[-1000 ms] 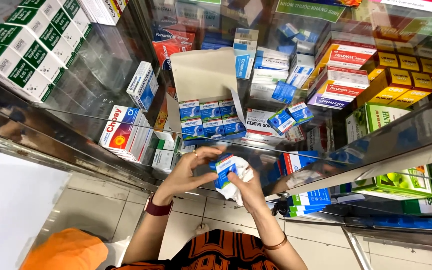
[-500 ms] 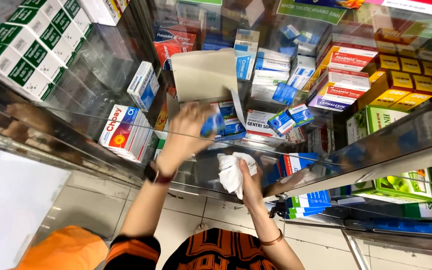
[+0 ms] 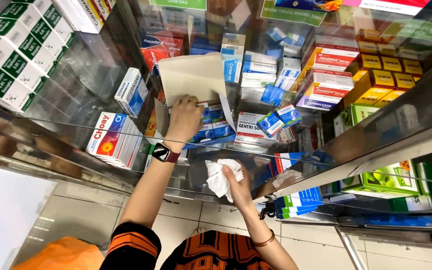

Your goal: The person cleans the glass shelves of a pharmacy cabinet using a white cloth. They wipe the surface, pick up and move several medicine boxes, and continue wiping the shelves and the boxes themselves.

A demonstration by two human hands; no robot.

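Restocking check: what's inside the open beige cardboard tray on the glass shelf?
Small blue-and-white boxes fill the open beige cardboard tray; the left hand covers some, hiding how many.

Left hand [image 3: 185,117] inside open carton [image 3: 196,80] among boxes [image 3: 215,127]; right hand [image 3: 238,187] nearer, cloth [image 3: 218,177] within.

Green-and-white boxes [image 3: 11,55] stacked far left — yellow boxes [image 3: 386,67] right.

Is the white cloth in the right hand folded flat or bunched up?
Bunched up. The white cloth sits crumpled in the right hand, with uneven folds and creases, its loose end sticking out past the fingers toward the glass shelf.
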